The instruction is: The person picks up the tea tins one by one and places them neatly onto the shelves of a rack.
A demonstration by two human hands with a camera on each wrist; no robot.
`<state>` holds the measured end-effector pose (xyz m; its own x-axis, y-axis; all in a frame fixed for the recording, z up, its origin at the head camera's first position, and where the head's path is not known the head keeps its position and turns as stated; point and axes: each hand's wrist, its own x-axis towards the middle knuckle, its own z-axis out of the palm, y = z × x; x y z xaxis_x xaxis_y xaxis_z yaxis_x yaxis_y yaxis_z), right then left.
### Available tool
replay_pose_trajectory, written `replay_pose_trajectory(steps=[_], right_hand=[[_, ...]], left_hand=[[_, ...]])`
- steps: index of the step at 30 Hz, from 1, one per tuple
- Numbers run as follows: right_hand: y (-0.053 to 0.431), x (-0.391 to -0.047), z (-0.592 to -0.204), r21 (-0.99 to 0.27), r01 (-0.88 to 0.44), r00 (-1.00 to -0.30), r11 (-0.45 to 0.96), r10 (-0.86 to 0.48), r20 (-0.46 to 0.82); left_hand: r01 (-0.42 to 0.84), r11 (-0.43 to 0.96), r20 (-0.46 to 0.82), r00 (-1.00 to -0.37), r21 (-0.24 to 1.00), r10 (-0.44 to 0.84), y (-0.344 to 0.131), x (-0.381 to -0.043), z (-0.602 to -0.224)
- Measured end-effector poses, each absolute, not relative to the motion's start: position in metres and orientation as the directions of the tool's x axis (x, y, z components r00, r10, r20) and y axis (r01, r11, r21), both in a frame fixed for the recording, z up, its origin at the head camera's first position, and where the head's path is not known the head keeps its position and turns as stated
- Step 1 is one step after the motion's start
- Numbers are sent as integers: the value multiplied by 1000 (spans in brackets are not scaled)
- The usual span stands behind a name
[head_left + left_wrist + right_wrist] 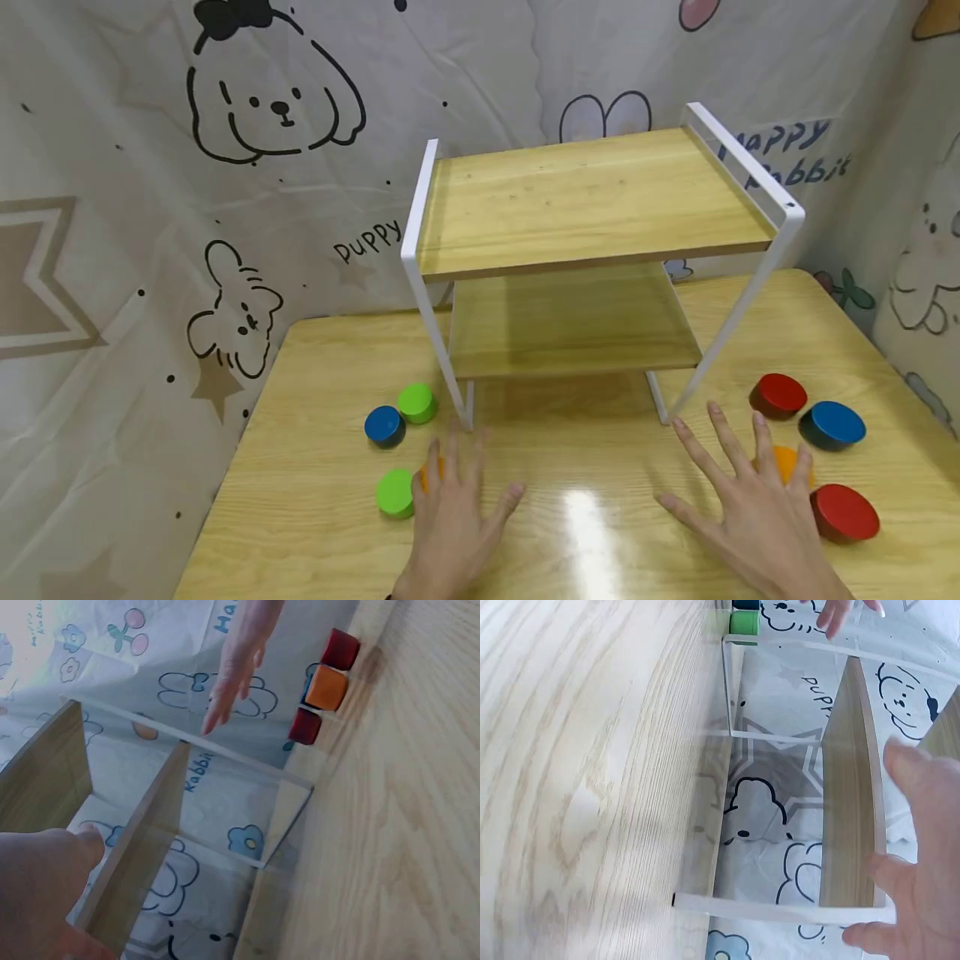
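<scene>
My left hand (453, 529) hovers over the table's left front with its fingers spread, holding nothing. Its fingers partly hide an orange round block (425, 478), beside a green round block (395, 493). My right hand (761, 521), also spread and holding nothing, is over the right front. It overlaps another orange block (786, 461), with a red block (845, 512) just to its right. Between and beyond the hands stands a two-tier shelf with a wooden top board (592, 204), a lower board (573, 325) and white side frames (731, 312).
Farther back on the left sit a blue block (385, 426) and a second green block (417, 403). On the right are another red block (778, 395) and a blue one (832, 425). A printed cloth (315, 200) hangs behind the wooden table (315, 383).
</scene>
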<state>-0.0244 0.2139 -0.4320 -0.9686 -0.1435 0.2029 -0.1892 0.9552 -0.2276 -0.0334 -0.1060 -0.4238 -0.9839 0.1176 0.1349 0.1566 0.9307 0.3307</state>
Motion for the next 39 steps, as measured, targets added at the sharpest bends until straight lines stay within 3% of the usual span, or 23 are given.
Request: replay_pose_trajectory(steps=[7,15,27,39], right_hand=[[233,-35,-429,-222,-178,-948,959,-107,298],[260,-34,-443,-253,-74,-959,965,1,283],[286,-38,-467,-265,-28,-972,964,35,233],[298,-30,-489,-305,69,-982,950,118,145]], left_hand=[[137,910,315,-949,392,7,-126,-59,-401],[154,923,442,-897,352,-18,-149,-99,-374],[197,962,469,-879,190,88,-145,-148,-367],[114,953,294,-955,280,28,-141,-157,-380]])
